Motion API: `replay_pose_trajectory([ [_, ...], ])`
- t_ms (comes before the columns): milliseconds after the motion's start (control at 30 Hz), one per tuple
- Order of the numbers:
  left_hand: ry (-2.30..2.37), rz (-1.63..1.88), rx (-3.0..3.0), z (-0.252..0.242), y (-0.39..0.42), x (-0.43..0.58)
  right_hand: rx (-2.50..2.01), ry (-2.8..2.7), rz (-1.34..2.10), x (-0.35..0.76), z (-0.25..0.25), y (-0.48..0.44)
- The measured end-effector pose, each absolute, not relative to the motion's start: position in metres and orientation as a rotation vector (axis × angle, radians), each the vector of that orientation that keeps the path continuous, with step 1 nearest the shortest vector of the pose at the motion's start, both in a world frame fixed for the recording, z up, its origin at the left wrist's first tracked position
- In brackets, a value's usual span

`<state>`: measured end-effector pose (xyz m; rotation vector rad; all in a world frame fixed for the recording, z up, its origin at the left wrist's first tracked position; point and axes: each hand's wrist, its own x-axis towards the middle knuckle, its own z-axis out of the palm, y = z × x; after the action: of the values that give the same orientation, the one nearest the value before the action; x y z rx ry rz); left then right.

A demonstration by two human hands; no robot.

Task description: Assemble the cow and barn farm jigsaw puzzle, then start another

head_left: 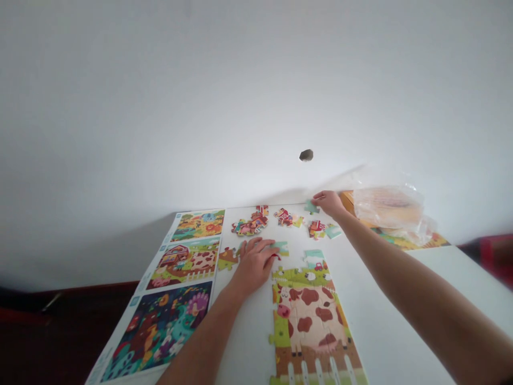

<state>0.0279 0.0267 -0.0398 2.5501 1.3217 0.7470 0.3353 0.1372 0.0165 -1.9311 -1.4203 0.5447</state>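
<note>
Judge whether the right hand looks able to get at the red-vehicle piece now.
Probably yes: nothing visible covers the red-vehicle piece, though the right hand holds a pale blue piece it may need to release first.

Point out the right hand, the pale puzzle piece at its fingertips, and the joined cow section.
Right hand [330, 201]: head view, back of the hand.
Pale puzzle piece [311, 207]: head view, its middle.
Joined cow section [315, 321]: head view, the cow's body.
</note>
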Motion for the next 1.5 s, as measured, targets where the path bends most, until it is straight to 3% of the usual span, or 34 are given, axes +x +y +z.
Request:
replay_pose_trajectory([
  [300,1.469,0.822,2.526,-0.038,0.03,0.029,-1.353,-1.343,1.075,0.312,-0.008,0.027],
  [467,1.482,0.83,2.516,-0.031,0.027,0.03,-1.404,-1.546,0.887,0.296,-0.034,0.007],
  [733,1.036,0.717,2.643,-0.03,0.022,0.033,-1.206,-1.91,0.652,0.284,-0.026,0.009],
  [1500,0.81,0.533,2.679,-0.02,0.014,0.035,-1.158,-1.979,0.291,0.302,-0.039,0.016],
])
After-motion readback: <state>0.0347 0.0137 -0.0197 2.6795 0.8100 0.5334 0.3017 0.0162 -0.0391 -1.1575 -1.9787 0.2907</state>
